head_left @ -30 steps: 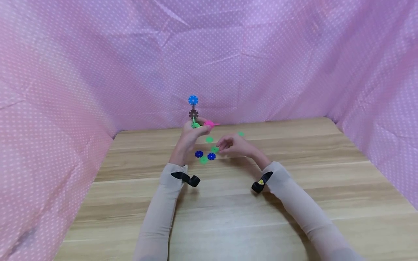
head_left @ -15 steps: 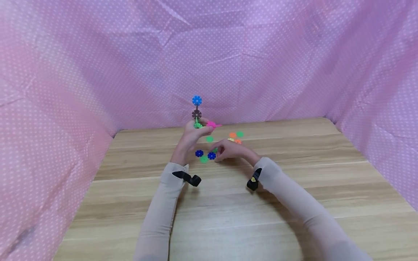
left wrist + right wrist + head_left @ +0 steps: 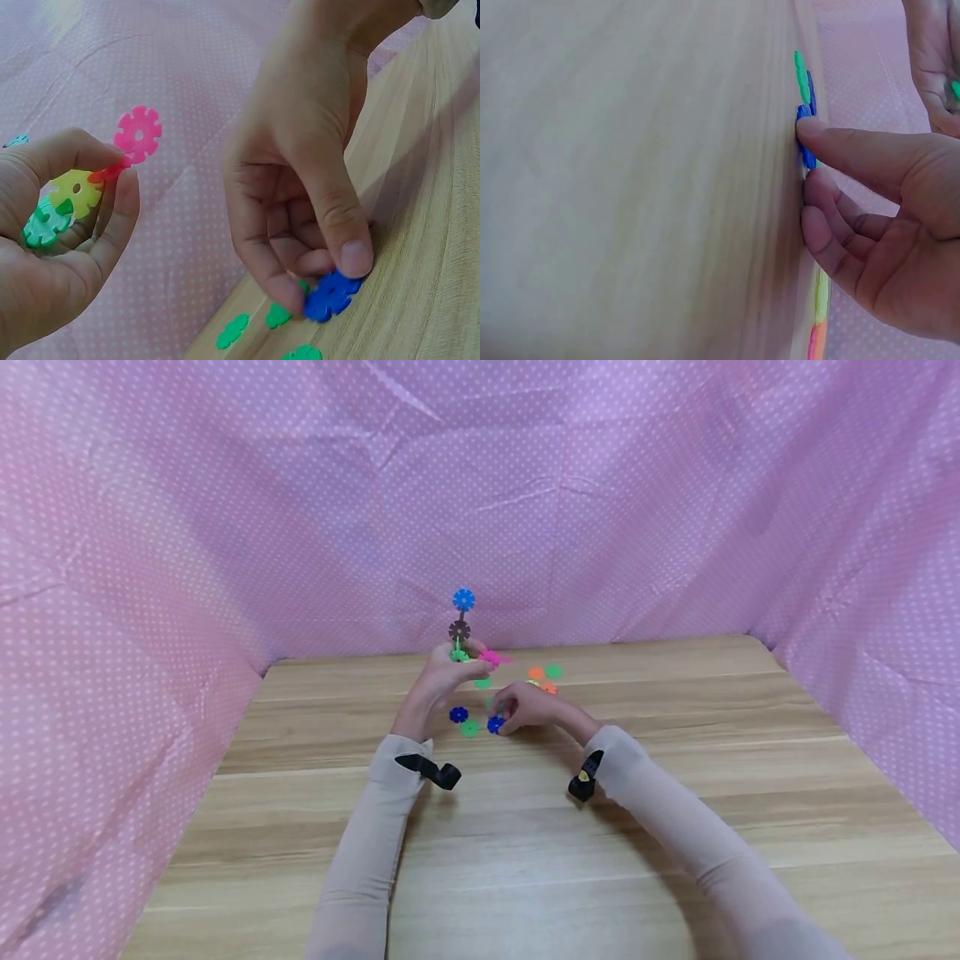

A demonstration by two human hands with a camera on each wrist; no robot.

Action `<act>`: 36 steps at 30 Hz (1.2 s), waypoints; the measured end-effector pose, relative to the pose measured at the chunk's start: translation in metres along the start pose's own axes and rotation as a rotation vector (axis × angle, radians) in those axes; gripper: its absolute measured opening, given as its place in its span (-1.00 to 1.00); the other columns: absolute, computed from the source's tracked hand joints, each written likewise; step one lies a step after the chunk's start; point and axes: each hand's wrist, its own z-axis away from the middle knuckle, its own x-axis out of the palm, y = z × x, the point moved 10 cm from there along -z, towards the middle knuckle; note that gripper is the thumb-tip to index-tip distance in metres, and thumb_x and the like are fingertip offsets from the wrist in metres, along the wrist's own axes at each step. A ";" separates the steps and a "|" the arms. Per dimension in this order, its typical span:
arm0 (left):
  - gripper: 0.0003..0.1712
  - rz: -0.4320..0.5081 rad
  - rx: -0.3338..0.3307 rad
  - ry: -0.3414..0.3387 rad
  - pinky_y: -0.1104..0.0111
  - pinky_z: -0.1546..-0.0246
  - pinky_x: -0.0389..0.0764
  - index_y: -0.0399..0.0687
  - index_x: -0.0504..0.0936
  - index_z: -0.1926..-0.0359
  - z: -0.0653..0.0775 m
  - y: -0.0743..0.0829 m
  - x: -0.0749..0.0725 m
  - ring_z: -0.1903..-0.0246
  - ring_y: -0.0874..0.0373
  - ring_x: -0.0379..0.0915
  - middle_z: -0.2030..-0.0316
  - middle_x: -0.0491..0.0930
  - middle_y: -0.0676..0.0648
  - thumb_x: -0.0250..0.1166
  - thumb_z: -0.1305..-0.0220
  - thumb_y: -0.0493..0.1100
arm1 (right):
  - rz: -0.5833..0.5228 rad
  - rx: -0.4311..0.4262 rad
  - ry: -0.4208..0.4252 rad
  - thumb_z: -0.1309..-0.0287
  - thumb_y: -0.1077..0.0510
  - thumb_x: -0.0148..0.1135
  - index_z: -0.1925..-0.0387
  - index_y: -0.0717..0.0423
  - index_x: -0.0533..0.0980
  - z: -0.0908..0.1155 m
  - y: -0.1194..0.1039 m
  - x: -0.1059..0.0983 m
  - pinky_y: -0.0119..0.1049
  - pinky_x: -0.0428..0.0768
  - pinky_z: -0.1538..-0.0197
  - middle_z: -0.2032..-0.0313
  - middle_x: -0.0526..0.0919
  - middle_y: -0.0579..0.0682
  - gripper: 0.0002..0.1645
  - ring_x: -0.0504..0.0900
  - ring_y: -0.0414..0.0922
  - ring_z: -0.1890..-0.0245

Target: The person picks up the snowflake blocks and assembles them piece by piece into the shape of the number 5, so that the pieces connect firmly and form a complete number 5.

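**Bent disc chain (image 3: 459,655) gripped in left hand (image 3: 437,681); right hand (image 3: 527,703) pinching one dark blue disc (image 3: 494,727)**

Chain count, head view: 1 light blue disc (image 3: 464,597) at the top; 2 brown discs (image 3: 460,633), one face-on and one on edge; 2 green, likewise one face-on and one on edge; 2 pink discs (image 3: 148,135), set crosswise. Left wrist view shows 1 yellow disc (image 3: 86,196) between green and pink. Fingers cover part of the chain, so the total is not certain.

Axis: the long arm rises from the left hand, near vertical, top leaning slightly right in the head view. The short arm runs to the right, roughly level, pink end outermost. The chain is held above the far part of the table (image 3: 495,877); left thumb and fingers close on it near the pink end.

Right hand: thumb and index finger on the dark blue disc, which is tilted in the left wrist view; cannot tell whether it is clear of the tabletop.

Loose on table: 1 other dark blue piece (image 3: 459,715), 4 green pieces (image 3: 470,728) (one mostly behind the right fingers), 2 orange pieces (image 3: 536,673), 1 yellow piece (image 3: 533,682), partly hidden.
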 end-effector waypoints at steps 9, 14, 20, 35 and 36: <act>-0.66 -0.052 -0.043 -0.024 -0.14 -0.41 0.37 -0.13 0.56 0.04 0.004 -0.005 0.000 0.03 0.05 0.47 0.07 0.55 -0.08 0.43 -0.18 -0.34 | -0.071 -0.033 0.031 -0.04 0.40 0.47 0.18 0.26 0.59 0.006 0.006 -0.005 -0.38 0.59 0.13 0.27 0.64 0.07 -0.72 0.56 -0.14 0.25; -0.66 -0.108 -0.057 -0.047 -0.13 -0.38 0.41 -0.13 0.58 0.04 0.006 -0.007 0.001 0.05 0.02 0.52 0.04 0.58 -0.12 0.45 -0.16 -0.31 | -0.078 -0.045 0.026 -0.12 0.39 0.40 0.17 0.25 0.63 0.010 0.007 -0.010 -0.38 0.58 0.19 0.31 0.65 0.05 -0.79 0.55 -0.16 0.29; -0.67 -0.132 -0.061 -0.088 -0.13 -0.37 0.43 -0.13 0.61 0.05 0.007 -0.008 0.007 0.00 0.03 0.47 0.00 0.60 -0.12 0.45 -0.17 -0.33 | -0.137 -0.037 0.063 -0.18 0.41 0.33 0.15 0.25 0.66 0.016 0.013 -0.025 -0.38 0.60 0.24 0.30 0.67 0.07 -0.80 0.56 -0.16 0.30; -0.66 -0.113 -0.050 -0.103 -0.13 -0.35 0.47 -0.19 0.58 0.04 0.003 -0.011 0.009 0.05 0.02 0.54 0.03 0.59 -0.15 0.43 -0.17 -0.40 | -0.361 0.006 0.270 -0.23 0.37 0.32 -0.02 0.34 0.64 0.033 0.025 -0.071 0.05 0.73 0.05 0.20 0.75 0.16 -0.69 0.69 -0.09 0.28; -0.66 -0.117 -0.046 -0.105 -0.12 -0.34 0.47 -0.18 0.57 0.04 0.003 -0.011 0.009 0.05 0.02 0.53 0.03 0.58 -0.15 0.43 -0.17 -0.40 | -0.364 -0.001 0.278 -0.23 0.36 0.33 -0.01 0.34 0.64 0.035 0.024 -0.073 0.07 0.72 0.01 0.21 0.75 0.13 -0.70 0.69 -0.15 0.27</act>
